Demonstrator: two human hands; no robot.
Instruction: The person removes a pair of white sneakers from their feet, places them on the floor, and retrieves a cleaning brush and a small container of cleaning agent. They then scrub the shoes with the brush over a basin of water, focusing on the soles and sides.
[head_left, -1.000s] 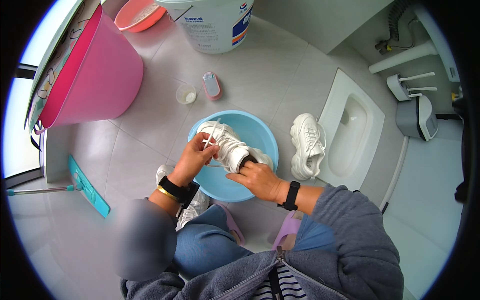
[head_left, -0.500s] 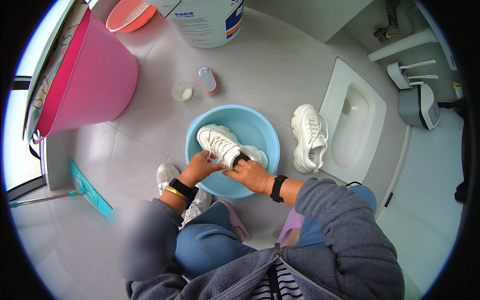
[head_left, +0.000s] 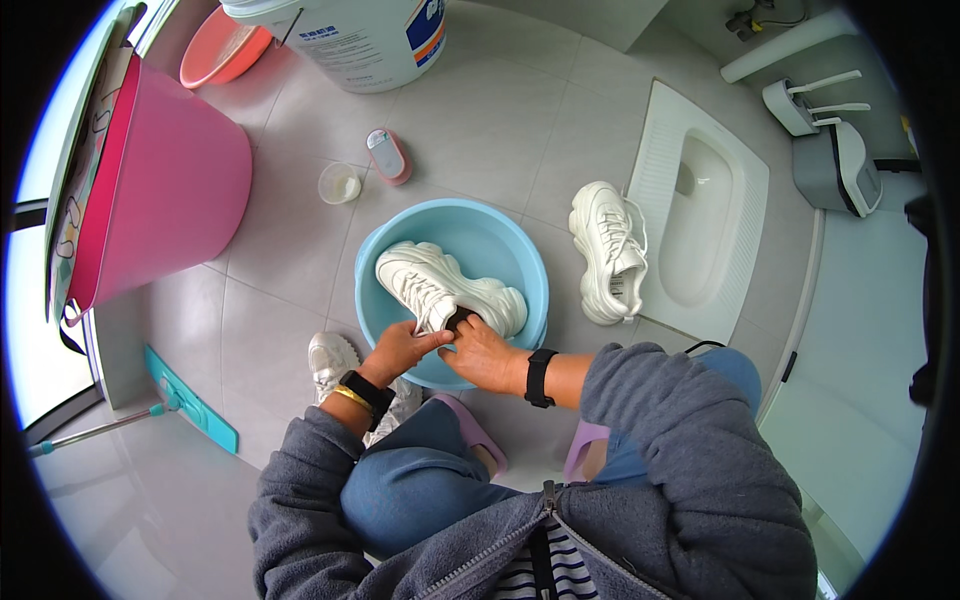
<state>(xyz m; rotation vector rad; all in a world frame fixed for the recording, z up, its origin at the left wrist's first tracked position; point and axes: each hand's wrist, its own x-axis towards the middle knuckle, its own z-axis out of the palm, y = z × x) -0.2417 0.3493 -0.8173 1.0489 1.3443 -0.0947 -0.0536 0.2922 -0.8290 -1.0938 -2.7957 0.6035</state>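
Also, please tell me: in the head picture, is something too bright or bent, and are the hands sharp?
Head view: the window at far left is nearly white; straight edges bow toward the black rim; the left hand, right hand and shoe look fairly sharp.

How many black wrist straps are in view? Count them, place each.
2. The left wrist strap sits beside a yellow bracelet; the right wrist strap is around the wrist of the right hand, whose fingers reach into the white sneaker.
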